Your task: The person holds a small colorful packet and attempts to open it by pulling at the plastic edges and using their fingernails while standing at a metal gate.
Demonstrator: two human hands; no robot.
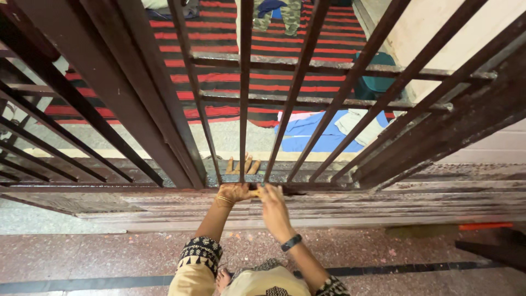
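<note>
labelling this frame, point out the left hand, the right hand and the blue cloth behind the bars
left hand (236, 192), head view, on the back of the hand
right hand (272, 204), head view, on the back of the hand
blue cloth (323, 137), head view, on its middle, between bars
</note>
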